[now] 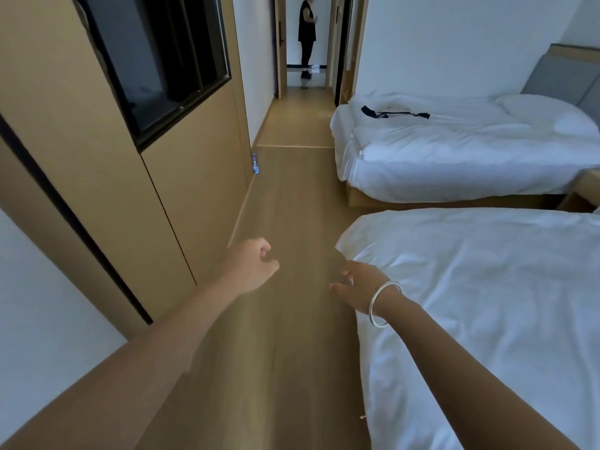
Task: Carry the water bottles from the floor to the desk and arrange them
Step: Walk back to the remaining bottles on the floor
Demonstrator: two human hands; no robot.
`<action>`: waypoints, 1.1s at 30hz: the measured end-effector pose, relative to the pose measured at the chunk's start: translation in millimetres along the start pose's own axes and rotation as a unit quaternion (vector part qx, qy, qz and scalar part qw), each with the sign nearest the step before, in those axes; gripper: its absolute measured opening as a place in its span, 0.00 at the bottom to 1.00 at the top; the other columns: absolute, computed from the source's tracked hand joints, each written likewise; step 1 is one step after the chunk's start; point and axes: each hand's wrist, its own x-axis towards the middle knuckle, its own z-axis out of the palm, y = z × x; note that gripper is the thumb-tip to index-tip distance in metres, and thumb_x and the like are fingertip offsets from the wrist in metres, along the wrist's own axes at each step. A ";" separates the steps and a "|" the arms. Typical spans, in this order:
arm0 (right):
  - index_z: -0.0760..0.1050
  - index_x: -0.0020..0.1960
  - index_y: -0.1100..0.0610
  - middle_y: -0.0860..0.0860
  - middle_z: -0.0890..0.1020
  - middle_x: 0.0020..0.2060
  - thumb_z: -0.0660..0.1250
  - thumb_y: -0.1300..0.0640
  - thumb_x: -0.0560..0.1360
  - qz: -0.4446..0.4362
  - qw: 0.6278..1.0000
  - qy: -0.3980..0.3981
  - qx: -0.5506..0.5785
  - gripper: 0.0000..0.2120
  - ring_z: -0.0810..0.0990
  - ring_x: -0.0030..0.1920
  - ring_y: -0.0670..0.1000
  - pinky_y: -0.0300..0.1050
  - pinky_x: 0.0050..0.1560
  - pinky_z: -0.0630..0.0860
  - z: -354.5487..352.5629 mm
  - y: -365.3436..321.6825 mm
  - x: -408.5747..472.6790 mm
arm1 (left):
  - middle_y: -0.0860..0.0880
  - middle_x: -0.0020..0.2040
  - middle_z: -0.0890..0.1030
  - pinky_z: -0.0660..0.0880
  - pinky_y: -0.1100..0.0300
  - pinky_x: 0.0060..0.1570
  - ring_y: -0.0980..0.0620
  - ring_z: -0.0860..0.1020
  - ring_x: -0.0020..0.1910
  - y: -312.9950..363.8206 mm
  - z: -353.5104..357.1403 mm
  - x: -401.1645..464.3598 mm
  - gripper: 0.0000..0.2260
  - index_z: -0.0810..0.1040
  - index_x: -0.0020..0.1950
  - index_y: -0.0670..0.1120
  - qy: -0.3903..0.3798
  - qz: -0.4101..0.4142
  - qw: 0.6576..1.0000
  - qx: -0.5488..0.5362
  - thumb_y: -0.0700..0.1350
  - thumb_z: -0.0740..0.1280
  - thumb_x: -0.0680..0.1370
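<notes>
1. Wooden floor (292,196) runs the length of the room and serves as the landmark; both bare forearms reach out above its near stretch.
2. Above the floor's left half, the left hand (251,264) has its fingers loosely curled toward the palm and holds nothing.
3. Above the floor's right half, the right hand (358,282) is relaxed with fingers spread and pointing down, also holding nothing; a silver bangle (384,303) circles its wrist.
4. Along the floor's right edge, the near bed (487,303) lies under a rumpled white cover, its corner just beside the right hand.
5. Along the floor's left edge stands a tan panelled wall (97,190) with a dark glass window (152,60) set in it.
6. Farther up, at the floor's left edge against the foot of that wall, one water bottle (255,163) stands upright (small, with a blue label; detail is too fine to tell more), well apart from both hands.
7. Across the floor from the bottle, a second bed (454,157) in white carries a black strap (394,113) on its cover.
8. At the floor's far end, past a doorway, a person in dark clothes (306,37) stands in the corridor.
</notes>
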 end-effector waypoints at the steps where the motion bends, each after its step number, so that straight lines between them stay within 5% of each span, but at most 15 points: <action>1: 0.68 0.65 0.60 0.55 0.76 0.59 0.62 0.52 0.76 0.003 1.000 -0.001 0.002 0.20 0.76 0.57 0.54 0.42 0.52 0.71 -0.6 -3.9 17.1 | 0.51 0.63 0.75 0.69 0.59 0.55 0.51 0.74 0.60 -2.4 -5.2 17.4 0.18 0.72 0.65 0.48 0.001 0.002 1.000 0.002 0.49 0.64 0.77; 33: 0.71 0.62 0.53 0.51 0.78 0.57 0.64 0.46 0.72 -0.044 0.999 -0.025 -0.019 0.21 0.77 0.55 0.53 0.45 0.54 0.73 -128.7 -21.6 634.6 | 0.51 0.60 0.78 0.74 0.55 0.56 0.50 0.77 0.56 7.3 -18.5 616.7 0.17 0.74 0.61 0.49 0.011 -0.075 0.997 -0.019 0.51 0.65 0.73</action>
